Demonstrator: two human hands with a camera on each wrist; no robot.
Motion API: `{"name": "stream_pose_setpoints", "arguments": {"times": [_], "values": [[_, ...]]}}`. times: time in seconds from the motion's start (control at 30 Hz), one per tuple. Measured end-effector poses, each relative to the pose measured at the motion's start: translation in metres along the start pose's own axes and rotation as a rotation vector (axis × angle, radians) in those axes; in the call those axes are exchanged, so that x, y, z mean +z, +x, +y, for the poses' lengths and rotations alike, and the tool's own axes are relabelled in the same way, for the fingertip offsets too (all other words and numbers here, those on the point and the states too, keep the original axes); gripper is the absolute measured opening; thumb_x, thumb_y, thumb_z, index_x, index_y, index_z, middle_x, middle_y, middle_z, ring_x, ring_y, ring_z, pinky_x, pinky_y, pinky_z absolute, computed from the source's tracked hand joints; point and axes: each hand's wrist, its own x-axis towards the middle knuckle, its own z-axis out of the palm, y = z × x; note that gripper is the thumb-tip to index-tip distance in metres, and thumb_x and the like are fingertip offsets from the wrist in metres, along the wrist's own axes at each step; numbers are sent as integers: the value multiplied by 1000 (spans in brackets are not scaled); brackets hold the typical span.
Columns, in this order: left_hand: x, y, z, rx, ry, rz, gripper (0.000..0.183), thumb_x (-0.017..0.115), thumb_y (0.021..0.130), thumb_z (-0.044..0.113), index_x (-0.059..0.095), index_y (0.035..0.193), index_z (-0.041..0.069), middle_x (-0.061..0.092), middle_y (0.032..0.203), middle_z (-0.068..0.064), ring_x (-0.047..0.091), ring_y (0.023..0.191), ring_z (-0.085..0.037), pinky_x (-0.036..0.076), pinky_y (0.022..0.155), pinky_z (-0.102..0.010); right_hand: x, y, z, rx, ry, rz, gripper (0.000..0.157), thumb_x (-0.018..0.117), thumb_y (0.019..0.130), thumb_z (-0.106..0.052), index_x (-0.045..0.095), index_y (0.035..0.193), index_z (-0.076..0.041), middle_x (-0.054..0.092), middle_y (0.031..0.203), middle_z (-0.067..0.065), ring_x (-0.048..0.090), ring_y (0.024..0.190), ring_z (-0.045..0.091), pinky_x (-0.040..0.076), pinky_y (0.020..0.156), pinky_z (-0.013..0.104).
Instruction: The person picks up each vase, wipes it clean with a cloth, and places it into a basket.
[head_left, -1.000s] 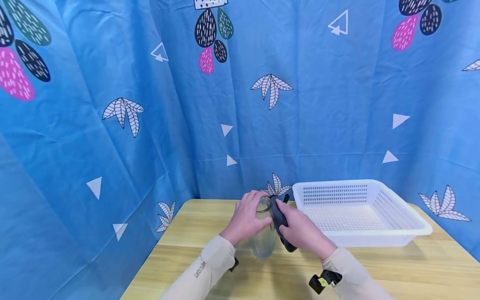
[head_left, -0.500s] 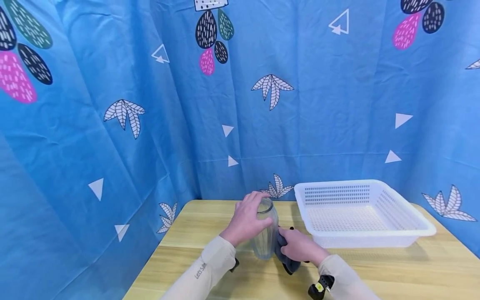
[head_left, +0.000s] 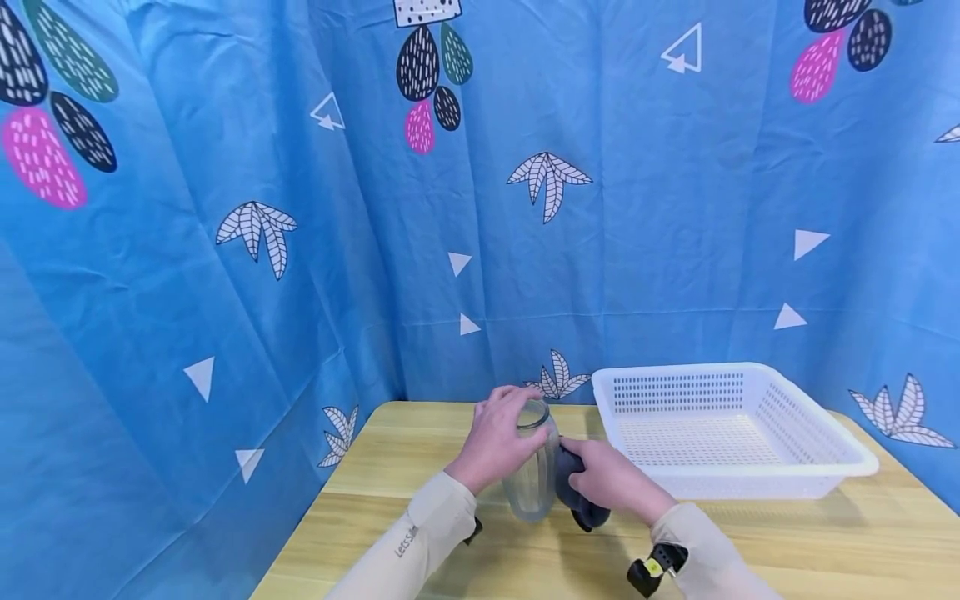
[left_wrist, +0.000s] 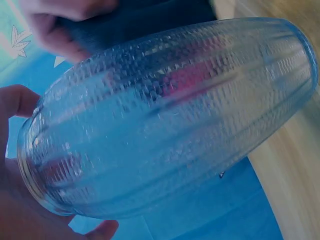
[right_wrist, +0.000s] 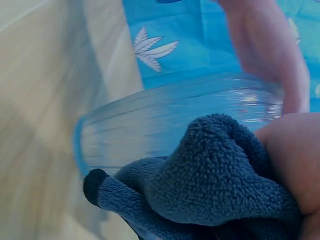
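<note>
A clear ribbed glass vase stands upright near the middle of the table. My left hand grips it around the neck, thumb and fingers at the rim, as the left wrist view shows on the glass vase. In my right hand is a bunched dark grey-blue cloth, pressed against the vase's right side. The right wrist view shows the fluffy pile of the cloth and its black edging, overlapping the lower part of the glass. Folds of cloth hide most of the right fingers.
A white perforated plastic basket sits on the right of the wooden table. Behind and to the left hangs a blue patterned curtain. A dark strap with a small device is on the right wrist.
My right hand with the cloth has gone from near the vase's rim down along its right side, then slightly up again. My left hand keeps its hold on the neck.
</note>
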Motion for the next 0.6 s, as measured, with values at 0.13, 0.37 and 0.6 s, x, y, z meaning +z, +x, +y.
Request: {"name": "stream_pose_setpoints", "arguments": {"times": [0.13, 0.37, 0.6], "values": [[0, 0, -1, 5, -18, 0, 49, 64, 90, 37, 57, 138, 28, 58, 142, 9, 41, 138, -19, 37, 107, -50, -13, -1, -13, -10, -2, 71, 63, 65, 85, -2, 53, 146, -8, 72, 102, 13, 55, 65, 17, 44, 60, 32], [-1, 0, -2, 19, -24, -5, 56, 64, 87, 31, 53, 141, 24, 50, 149, 3, 37, 143, -21, 37, 110, -52, -23, -6, -25, -94, -24, 219, 65, 67, 84, -3, 52, 147, -8, 71, 115, 21, 60, 75, 16, 49, 66, 33], [1, 0, -5, 40, -22, 8, 56, 63, 89, 35, 51, 142, 20, 53, 140, 1, 37, 139, -24, 36, 113, -49, -10, -7, -21, -41, 1, 85, 70, 64, 87, -3, 40, 153, -4, 69, 96, 18, 59, 63, 15, 48, 56, 32]]}}
